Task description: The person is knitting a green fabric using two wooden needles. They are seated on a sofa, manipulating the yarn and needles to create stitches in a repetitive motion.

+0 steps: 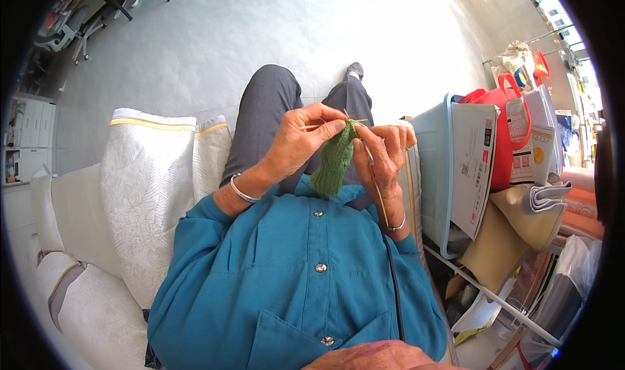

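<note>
My left hand (311,128) pinches a thin, light-coloured knitting needle (308,126) and the upper end of a narrow green knitted piece (333,167). The piece hangs from the needles over my lap. In my right hand (383,152) is a second needle (379,194), slanting from near my wrist up to the work, where the tips cross. Green yarn (360,123) leads from the tips toward my right fingers, which partly hide its path. Both hands are close together, above my dark grey trousers (266,106).
I sit on a sofa with pale patterned covers (146,165). Close on my right are a light blue plastic bin (432,140), a white box (471,169), a red bag (503,101) and a white metal rail (493,296). A wheeled chair (73,33) stands far left on the grey floor (195,52).
</note>
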Demonstrator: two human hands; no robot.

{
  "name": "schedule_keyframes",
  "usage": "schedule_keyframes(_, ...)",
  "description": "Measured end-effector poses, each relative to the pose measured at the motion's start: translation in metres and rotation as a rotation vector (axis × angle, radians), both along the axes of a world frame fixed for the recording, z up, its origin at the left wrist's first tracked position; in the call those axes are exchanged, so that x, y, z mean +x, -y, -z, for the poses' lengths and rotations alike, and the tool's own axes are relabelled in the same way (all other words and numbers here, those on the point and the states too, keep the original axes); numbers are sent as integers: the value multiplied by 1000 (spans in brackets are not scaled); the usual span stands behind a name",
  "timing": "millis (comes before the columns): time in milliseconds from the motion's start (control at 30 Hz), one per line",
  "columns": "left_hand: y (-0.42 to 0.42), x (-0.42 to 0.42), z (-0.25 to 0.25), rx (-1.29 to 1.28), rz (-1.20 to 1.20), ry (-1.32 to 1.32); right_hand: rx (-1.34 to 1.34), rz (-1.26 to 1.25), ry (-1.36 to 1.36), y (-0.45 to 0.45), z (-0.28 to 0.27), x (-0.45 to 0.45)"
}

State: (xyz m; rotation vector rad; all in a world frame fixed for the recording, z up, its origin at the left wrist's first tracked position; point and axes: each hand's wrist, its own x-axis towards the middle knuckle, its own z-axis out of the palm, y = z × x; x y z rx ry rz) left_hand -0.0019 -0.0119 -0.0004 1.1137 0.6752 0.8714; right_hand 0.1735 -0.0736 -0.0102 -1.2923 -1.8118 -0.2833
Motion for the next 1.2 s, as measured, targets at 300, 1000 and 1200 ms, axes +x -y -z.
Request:
schedule_keyframes(300,-10,-6,-7,-17,84,-78,-120,-109,-83,8,0,4)
schedule_keyframes(1000,-11,-1,2,-77,48,-31,-128,-63,-199,8,6,2)
schedule_keyframes(1200,-5,6,8,-104,-32,-18,-108,-36,-181,7,7,-2)
